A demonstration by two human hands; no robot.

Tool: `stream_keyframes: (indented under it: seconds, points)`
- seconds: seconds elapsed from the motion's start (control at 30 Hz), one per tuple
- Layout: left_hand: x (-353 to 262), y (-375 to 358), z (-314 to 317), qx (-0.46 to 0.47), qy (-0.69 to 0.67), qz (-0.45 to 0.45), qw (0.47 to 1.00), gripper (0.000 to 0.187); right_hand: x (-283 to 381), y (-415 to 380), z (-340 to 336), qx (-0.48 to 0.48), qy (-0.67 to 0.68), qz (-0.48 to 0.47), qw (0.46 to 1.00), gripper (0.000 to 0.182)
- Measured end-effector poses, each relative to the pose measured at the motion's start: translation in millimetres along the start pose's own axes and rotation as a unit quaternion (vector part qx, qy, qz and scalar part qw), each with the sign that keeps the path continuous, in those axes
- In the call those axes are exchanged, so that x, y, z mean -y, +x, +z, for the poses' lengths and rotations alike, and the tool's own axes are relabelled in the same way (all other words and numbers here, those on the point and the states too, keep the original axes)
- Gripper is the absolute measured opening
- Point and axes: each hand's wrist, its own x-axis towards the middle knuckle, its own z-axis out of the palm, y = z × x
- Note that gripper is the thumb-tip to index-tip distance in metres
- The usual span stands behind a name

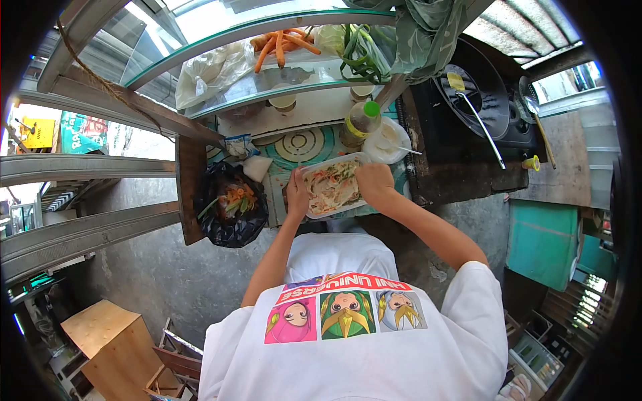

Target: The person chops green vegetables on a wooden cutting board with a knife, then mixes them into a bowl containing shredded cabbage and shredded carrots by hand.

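Note:
A white rectangular plastic container (326, 208) with shredded vegetables and a pale batter-like mix (328, 186) sits at the counter's front edge. My left hand (297, 194) grips its left side, thumb near the rim. Over the container's right rim, my right hand (376, 182) is closed with the fingers curled down; whatever it holds is hidden. Just behind stand a green-capped bottle (364, 121) and a white bowl (388, 142) of pale powder or paste with a spoon (409, 151) in it. Left of the container lies a black plastic bag (231, 230) holding vegetable scraps (235, 198).
Carrots (281, 45), green onions (364, 57) and a white plastic bag (212, 72) are on the glass shelf (267, 99) ahead. A wok (475, 100) with a spatula (483, 130) stands on the right, beside a skimmer (531, 105). A wooden post (190, 190) borders the left.

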Motion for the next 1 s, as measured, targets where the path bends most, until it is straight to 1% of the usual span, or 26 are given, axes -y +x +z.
stream_keyframes:
  seconds: [0.07, 0.1, 0.17, 0.23, 0.3, 0.4, 0.43, 0.5, 0.53, 0.6, 0.63, 0.7, 0.73, 0.8, 0.83, 0.9, 0.93, 0.97, 1.0]
  points:
    - [-3.7, 0.2, 1.3, -0.004, -0.012, -0.007, 1.0, 0.045, 7.7, 7.9, 10.7, -0.036, 0.007, 0.089, 0.995, 0.009]
    - [-3.6, 1.5, 2.0, -0.007, -0.014, -0.006, 1.0, 0.045, 10.8, 11.3, 17.0, -0.037, 0.005, 0.087, 0.996, 0.009]
    - [1.0, 0.9, 2.3, -0.011, 0.007, -0.001, 1.0, 0.045, 21.6, 10.6, 33.5, -0.079, 0.018, 0.063, 0.995, 0.011]
    - [6.9, 2.2, 2.5, -0.012, -0.001, 0.003, 1.0, 0.045, 45.1, 2.5, 45.9, -0.157, 0.029, 0.006, 0.987, 0.009]
    - [9.2, 2.7, 4.4, -0.013, -0.01, 0.008, 1.0, 0.045, 71.3, -0.8, 55.6, -0.109, -0.007, 0.006, 0.994, 0.01]
    - [7.9, 1.7, 2.2, -0.024, 0.008, 0.015, 1.0, 0.045, 98.1, -14.9, 52.1, -0.091, -0.003, -0.017, 0.996, 0.01]
    - [7.8, 1.5, 2.4, -0.022, 0.002, 0.014, 1.0, 0.045, 91.8, -16.2, 51.5, -0.092, -0.001, -0.017, 0.996, 0.01]
    - [8.9, 2.9, 4.4, -0.016, -0.005, 0.014, 1.0, 0.045, 60.3, -21.9, 51.6, -0.059, 0.136, -0.122, 0.981, 0.01]
    - [11.4, 3.3, 4.5, -0.013, -0.021, 0.011, 1.0, 0.044, 48.1, -25.1, 40.2, -0.06, 0.136, -0.12, 0.982, 0.01]
    - [11.5, 3.7, 3.6, -0.011, -0.036, 0.009, 0.999, 0.044, 26.4, -27.7, 3.6, 0.025, 0.086, -0.052, 0.995, 0.01]
    - [10.0, 3.4, 3.1, -0.016, -0.023, 0.008, 1.0, 0.044, 18.9, -24.4, -3.0, 0.024, 0.086, -0.053, 0.995, 0.01]
    - [9.4, 2.7, 2.8, -0.02, -0.01, 0.005, 1.0, 0.043, 7.5, -16.8, -10.6, -0.016, 0.014, 0.003, 1.0, 0.008]
    - [10.1, 3.1, 2.8, -0.019, -0.011, 0.009, 1.0, 0.043, 3.8, -10.7, -9.9, -0.015, 0.014, 0.004, 1.0, 0.008]
    - [11.2, 4.0, 2.6, -0.016, -0.01, 0.013, 1.0, 0.043, -1.7, 2.1, -1.0, -0.087, -0.095, -0.033, 0.991, 0.005]
    - [11.6, 4.1, 2.1, -0.014, -0.009, 0.017, 1.0, 0.043, -0.2, 8.5, 6.7, -0.085, -0.094, -0.032, 0.991, 0.005]
    - [12.5, 3.7, 3.0, -0.009, -0.007, 0.022, 1.0, 0.044, 5.7, 17.7, 15.0, -0.09, -0.225, -0.033, 0.97, 0.004]
    - [12.8, 4.3, 3.5, -0.01, -0.006, 0.008, 1.0, 0.044, 4.2, 17.9, 14.1, -0.09, -0.224, -0.032, 0.97, 0.004]
    - [13.2, 4.7, 2.8, -0.012, -0.004, -0.006, 1.0, 0.045, 3.1, 17.9, 13.4, -0.013, -0.152, -0.043, 0.987, 0.004]
    - [14.9, 6.0, 2.9, -0.013, -0.004, -0.006, 1.0, 0.045, 2.8, 18.5, 11.0, 0.063, -0.079, -0.055, 0.993, 0.004]
